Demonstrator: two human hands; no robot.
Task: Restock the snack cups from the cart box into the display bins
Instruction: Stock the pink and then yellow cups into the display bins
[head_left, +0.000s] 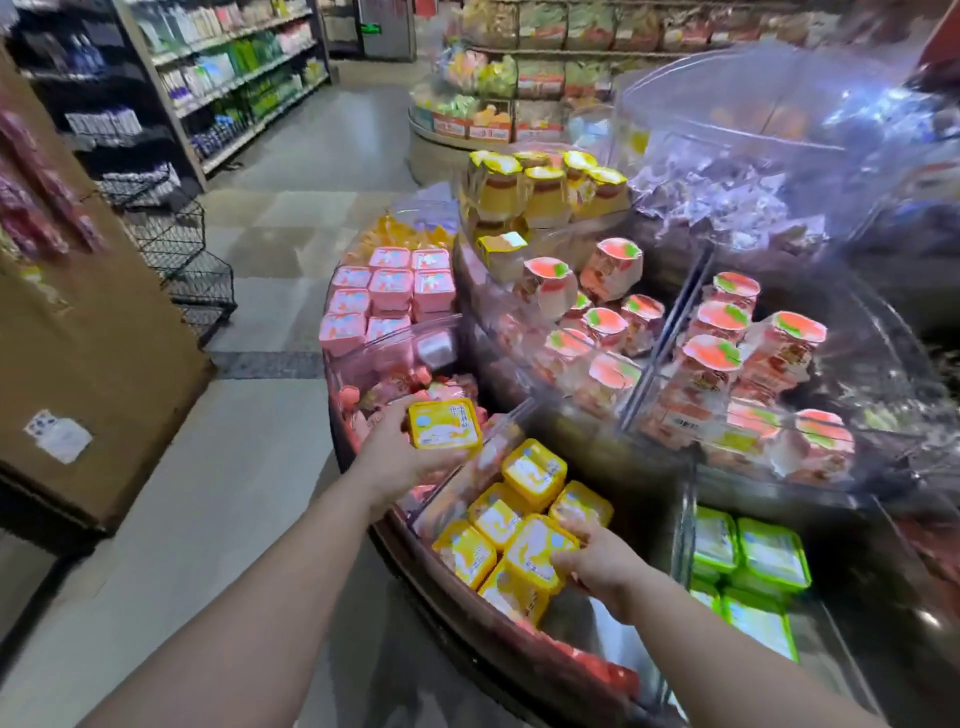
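Note:
My left hand (397, 452) grips a yellow snack cup (443, 423) from below and holds it over the round display, just left of the yellow bin. In that bin (597, 618) lie several yellow cups (532, 470). My right hand (597, 564) grips the near edge of one of them, a yellow cup (537, 553) lying on the pile. Clear dividers separate the bins. The inside of the cart box is not visible.
A big cardboard box (98, 338) stands at the left on the aisle floor. The display also holds pink cups (389, 291), green cups (748, 558), peach-lidded tubs (711, 353) and yellow jars (540, 192). Black wire baskets (182, 260) and stocked shelves (228, 78) line the aisle's left.

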